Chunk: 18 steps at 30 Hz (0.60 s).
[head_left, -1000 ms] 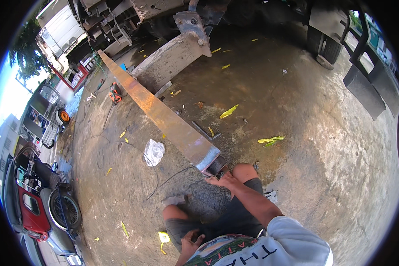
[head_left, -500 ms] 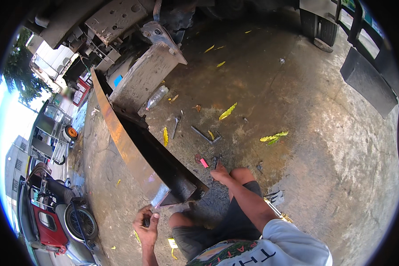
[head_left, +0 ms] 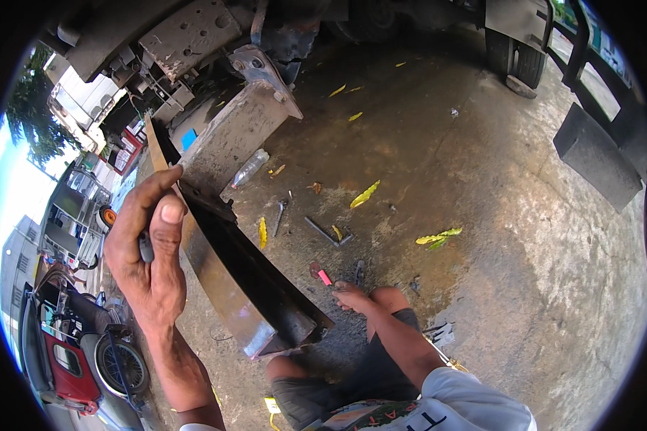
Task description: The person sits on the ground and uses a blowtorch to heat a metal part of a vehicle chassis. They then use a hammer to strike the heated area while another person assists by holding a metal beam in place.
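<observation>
My left hand (head_left: 151, 251) is raised at the left, large in view, in front of a long rusty steel beam (head_left: 219, 284). Its fingers curl round a small dark grey object (head_left: 146, 247) whose kind I cannot make out. Low beside my knee, my right hand (head_left: 352, 297) has its fingers closed, and what they hold is hidden. Close to its fingertips a short pink piece (head_left: 324, 277) lies beside a reddish-brown round piece (head_left: 315, 269). A dark tool-like object (head_left: 359, 270) lies on the concrete just beyond that hand.
The beam's far part meets a thick muddy bracket (head_left: 237, 129) under a vehicle. An L-shaped bar (head_left: 327, 231), a wrench (head_left: 279, 218), a plastic bottle (head_left: 250, 169) and yellow leaves (head_left: 365, 194) lie on the ground. A red sidecar motorcycle (head_left: 68, 366) stands at left.
My left hand has risen from beside the beam's near end, up and leftward, still with the dark object. My right hand has stayed near the pink piece. The view has shifted slightly.
</observation>
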### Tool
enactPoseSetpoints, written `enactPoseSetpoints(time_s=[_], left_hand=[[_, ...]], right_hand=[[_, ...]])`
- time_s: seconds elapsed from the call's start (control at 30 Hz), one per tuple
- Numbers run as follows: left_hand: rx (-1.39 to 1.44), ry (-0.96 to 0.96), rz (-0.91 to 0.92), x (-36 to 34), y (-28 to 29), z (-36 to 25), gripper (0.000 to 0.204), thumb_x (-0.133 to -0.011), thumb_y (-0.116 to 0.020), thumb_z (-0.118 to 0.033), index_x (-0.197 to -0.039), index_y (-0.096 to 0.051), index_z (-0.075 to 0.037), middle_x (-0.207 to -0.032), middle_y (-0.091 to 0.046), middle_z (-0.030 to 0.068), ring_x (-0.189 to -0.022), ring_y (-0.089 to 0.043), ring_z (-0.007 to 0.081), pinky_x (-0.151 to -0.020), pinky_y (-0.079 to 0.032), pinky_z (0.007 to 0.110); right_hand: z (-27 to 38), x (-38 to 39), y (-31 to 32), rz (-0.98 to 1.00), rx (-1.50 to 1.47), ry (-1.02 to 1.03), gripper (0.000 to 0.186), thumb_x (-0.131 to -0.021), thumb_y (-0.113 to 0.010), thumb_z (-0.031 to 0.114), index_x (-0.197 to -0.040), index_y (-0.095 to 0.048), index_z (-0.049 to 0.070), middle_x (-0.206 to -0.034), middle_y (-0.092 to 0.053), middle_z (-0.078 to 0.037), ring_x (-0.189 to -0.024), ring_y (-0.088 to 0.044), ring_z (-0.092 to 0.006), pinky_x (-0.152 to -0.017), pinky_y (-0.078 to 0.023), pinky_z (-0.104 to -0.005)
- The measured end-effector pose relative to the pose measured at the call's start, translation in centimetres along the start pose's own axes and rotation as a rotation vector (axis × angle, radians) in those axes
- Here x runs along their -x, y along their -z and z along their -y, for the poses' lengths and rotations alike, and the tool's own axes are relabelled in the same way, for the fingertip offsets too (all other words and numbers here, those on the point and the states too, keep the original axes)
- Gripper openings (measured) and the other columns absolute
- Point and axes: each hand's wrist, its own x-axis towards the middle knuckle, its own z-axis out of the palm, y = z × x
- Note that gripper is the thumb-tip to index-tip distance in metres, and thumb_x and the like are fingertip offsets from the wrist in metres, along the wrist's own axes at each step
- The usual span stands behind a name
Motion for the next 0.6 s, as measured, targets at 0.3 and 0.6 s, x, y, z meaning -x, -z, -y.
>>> enactPoseSetpoints(time_s=[0.3, 0.6], left_hand=[[0.008, 0.029, 0.306, -3.3, -5.6, 0.4, 0.036, -0.099, -0.067, -0.032, -0.113, -0.072, 0.001, -0.087, -0.07, 0.0144, -0.075, -0.063, 0.0181, -0.075, -0.051, 0.034], [-0.099, -0.125, -0.127, -2.2, -3.2, 4.6, 0.036, -0.106, -0.054, -0.027, -0.124, -0.069, -0.001, -0.106, -0.074, 0.0097, -0.087, -0.067, 0.0172, -0.08, -0.05, 0.032]], right_hand=[[1.9, 1.2, 0.9, 0.057, -0.25, 0.088, 0.026, -0.1, -0.063, 0.019, -0.122, -0.062, 0.005, -0.079, -0.054, 0.002, -0.064, -0.054, -0.0083, -0.046, -0.04, -0.0259], [2.8, 13.8, 10.0, -0.347, -0.464, 0.514, 0.029, -0.102, -0.065, 0.023, -0.122, -0.067, 0.003, -0.097, -0.073, -0.006, -0.079, -0.067, -0.0116, -0.072, -0.055, -0.028]])
